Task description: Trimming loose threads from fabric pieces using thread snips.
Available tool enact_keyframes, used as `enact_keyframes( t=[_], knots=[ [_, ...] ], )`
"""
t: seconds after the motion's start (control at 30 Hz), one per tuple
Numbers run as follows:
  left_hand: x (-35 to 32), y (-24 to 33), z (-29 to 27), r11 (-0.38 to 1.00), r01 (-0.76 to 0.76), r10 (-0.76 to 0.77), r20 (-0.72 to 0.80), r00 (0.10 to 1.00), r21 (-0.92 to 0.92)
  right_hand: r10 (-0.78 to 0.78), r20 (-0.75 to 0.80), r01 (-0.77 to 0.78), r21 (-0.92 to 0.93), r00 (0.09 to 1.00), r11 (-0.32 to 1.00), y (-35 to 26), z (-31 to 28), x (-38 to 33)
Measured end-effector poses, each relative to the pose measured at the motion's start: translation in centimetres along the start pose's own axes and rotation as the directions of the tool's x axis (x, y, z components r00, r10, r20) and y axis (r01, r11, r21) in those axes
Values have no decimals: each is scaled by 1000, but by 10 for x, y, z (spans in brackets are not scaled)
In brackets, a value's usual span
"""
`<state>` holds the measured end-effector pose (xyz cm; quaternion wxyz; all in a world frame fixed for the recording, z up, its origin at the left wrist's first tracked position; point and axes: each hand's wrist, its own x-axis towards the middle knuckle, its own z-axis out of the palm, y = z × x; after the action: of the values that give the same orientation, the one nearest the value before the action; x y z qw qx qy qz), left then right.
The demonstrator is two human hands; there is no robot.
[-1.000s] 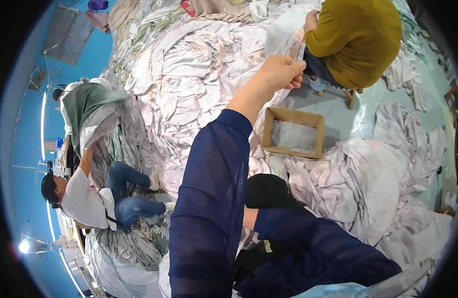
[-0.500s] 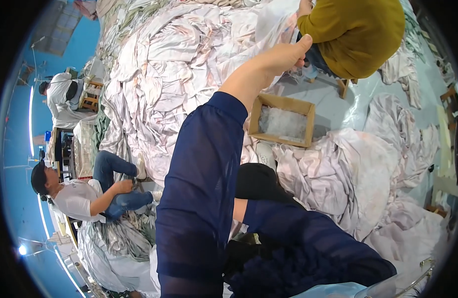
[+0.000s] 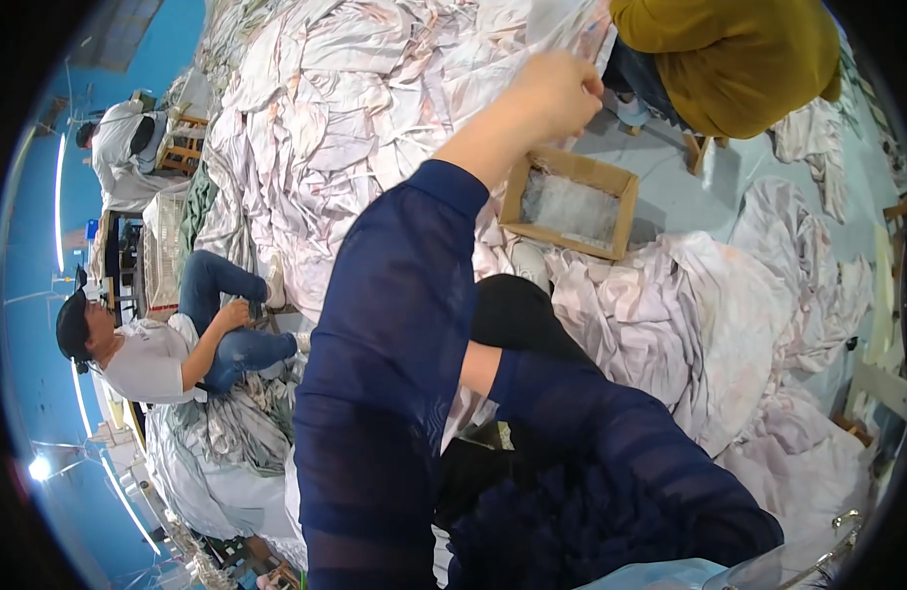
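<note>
My left arm, in a sheer navy sleeve (image 3: 375,354), reaches up across the middle. Its hand, my left hand (image 3: 557,93), hangs over the edge of a big pile of crumpled whitish cloth (image 3: 306,147), near a cardboard box. Its fingers are curled in; what they hold, if anything, I cannot make out. My right forearm (image 3: 572,393) comes in from the lower right and bends toward my lap. Only the wrist of my right hand (image 3: 481,368) shows; the fingers are hidden behind my left sleeve.
The open cardboard box (image 3: 567,244) contains whitish fluffy material. Another cloth heap (image 3: 680,334) lies to the right. A person in a mustard top (image 3: 739,69) sits close at the upper right. Two more people, one in a black cap (image 3: 75,324), sit at the left.
My left hand has drawn slightly left and turned, its raised thumb now bent down with the fingers. The view has shifted a little, so the box appears higher.
</note>
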<state>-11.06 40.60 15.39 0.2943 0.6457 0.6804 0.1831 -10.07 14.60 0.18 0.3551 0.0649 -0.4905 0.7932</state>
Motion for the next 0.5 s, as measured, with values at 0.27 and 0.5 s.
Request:
enact_keyframes(
  t=[0.27, 0.5],
  knots=[
    [-163, 4, -73, 981, -195, 188, -367, 911, 19, 464, 244, 52, -920, 851, 388, 21, -22, -6],
    [-427, -13, -70, 949, 314, -289, -513, 809, -39, 568, 217, -24, -922, 793, 386, 0, -24, 1]
  ],
)
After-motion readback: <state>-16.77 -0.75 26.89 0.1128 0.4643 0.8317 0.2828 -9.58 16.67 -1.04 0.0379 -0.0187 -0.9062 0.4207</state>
